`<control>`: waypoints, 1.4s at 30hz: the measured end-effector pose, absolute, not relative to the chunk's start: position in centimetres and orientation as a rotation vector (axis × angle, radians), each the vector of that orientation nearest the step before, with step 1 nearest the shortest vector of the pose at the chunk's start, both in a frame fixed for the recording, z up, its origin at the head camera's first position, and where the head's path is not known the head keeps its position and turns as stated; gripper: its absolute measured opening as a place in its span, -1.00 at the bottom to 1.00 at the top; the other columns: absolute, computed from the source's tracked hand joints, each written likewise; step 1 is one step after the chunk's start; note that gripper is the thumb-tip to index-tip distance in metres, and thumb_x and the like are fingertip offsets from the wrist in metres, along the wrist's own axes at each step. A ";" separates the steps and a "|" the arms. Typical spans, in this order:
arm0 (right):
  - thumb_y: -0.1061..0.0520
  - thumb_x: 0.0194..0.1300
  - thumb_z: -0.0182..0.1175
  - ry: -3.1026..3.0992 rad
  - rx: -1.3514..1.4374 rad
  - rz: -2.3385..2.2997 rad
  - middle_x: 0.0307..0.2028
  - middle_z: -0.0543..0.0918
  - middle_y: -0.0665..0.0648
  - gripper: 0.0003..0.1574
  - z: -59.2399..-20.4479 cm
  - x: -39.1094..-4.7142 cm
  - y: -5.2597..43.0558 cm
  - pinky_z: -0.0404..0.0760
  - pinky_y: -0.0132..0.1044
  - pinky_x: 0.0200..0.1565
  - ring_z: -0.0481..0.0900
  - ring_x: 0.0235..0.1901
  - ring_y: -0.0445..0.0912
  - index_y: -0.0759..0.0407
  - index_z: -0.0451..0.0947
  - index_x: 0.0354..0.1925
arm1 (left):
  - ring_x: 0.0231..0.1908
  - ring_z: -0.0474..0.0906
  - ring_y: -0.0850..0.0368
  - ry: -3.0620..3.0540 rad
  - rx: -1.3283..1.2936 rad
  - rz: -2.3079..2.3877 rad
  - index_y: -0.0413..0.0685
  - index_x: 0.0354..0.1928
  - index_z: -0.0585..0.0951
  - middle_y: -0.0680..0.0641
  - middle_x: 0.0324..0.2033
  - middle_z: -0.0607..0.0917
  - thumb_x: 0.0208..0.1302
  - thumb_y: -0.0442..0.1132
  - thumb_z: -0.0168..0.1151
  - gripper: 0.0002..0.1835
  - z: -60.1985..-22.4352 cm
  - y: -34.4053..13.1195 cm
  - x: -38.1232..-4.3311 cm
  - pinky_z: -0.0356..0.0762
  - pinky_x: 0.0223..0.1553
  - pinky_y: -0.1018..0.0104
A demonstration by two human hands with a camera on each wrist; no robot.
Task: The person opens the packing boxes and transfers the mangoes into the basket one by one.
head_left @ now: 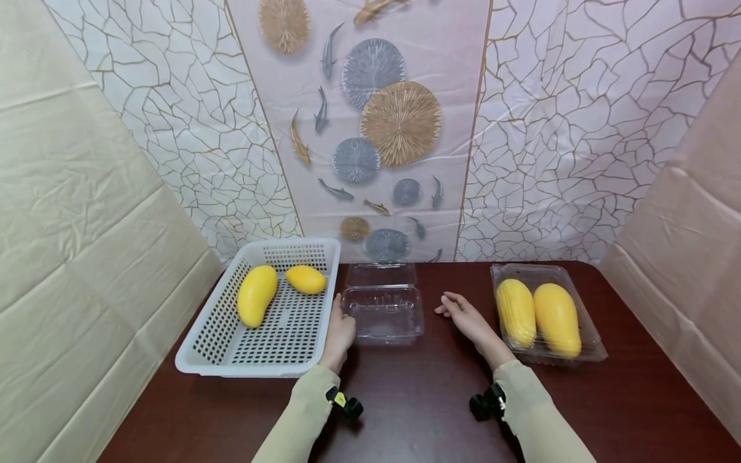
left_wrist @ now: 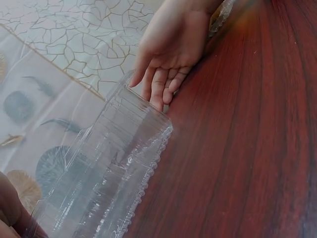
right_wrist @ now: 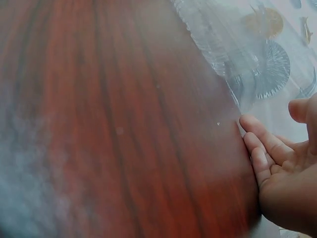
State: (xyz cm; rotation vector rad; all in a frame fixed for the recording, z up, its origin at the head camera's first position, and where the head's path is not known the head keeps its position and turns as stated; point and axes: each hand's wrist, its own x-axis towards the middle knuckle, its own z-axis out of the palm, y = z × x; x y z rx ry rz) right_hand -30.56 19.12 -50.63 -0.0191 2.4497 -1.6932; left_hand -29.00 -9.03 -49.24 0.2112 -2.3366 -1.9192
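An opened clear plastic clamshell box [head_left: 384,313] stands on the table, its lid folded back toward the wall. My left hand [head_left: 339,331] is at the box's left side, between it and a white basket [head_left: 199,370]; in the left wrist view only part of this hand [left_wrist: 9,208] shows, beside the box [left_wrist: 106,163]. To the right of the box rests my right hand [head_left: 470,321], its fingers loosely extended and holding nothing. In the right wrist view, that hand's fingers [right_wrist: 270,144] are relaxed near the tabletop.
Two yellow mangoes, one long [head_left: 257,296] and one smaller [head_left: 306,280], lie in the basket. At the right stands another clear box [head_left: 593,350] holding two mangoes [head_left: 557,319], one in ribbed wrapping. A patterned cloth wall [head_left: 538,161] rises behind the dark red wooden table [head_left: 405,399].
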 end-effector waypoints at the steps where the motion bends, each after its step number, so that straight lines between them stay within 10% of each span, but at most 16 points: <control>1: -0.17 0.64 -0.16 2.451 -0.019 -1.692 0.18 0.58 0.29 -0.22 -50.6 -30.6 19.1 0.22 0.17 0.34 0.41 0.24 0.17 0.29 0.03 0.53 | 0.51 -0.05 -0.27 -2.327 0.213 -1.931 -0.33 0.57 -0.04 -0.39 0.52 0.03 0.27 -0.58 -0.26 -0.23 -49.2 -9.1 -28.9 -0.02 0.46 -0.13; 21: -0.23 0.62 -0.16 2.466 -0.021 -1.691 0.16 0.59 0.31 -0.17 -50.5 -30.8 19.2 0.22 0.15 0.34 0.41 0.22 0.17 0.30 0.04 0.53 | 0.52 -0.07 -0.20 -2.368 0.213 -1.890 -0.29 0.57 0.00 -0.32 0.54 0.03 0.32 -0.54 -0.29 -0.27 -48.9 -12.0 -29.2 -0.09 0.48 -0.09; 42: -0.15 0.64 -0.17 2.453 -0.017 -1.704 0.15 0.60 0.31 -0.23 -50.6 -30.7 18.9 0.22 0.15 0.33 0.41 0.21 0.20 0.32 0.06 0.52 | 0.41 0.20 -0.30 -2.482 -0.143 -1.184 -0.28 0.31 0.50 -0.34 0.34 0.40 0.43 -0.35 0.17 -0.56 -46.4 -9.8 -25.6 0.24 0.34 -0.20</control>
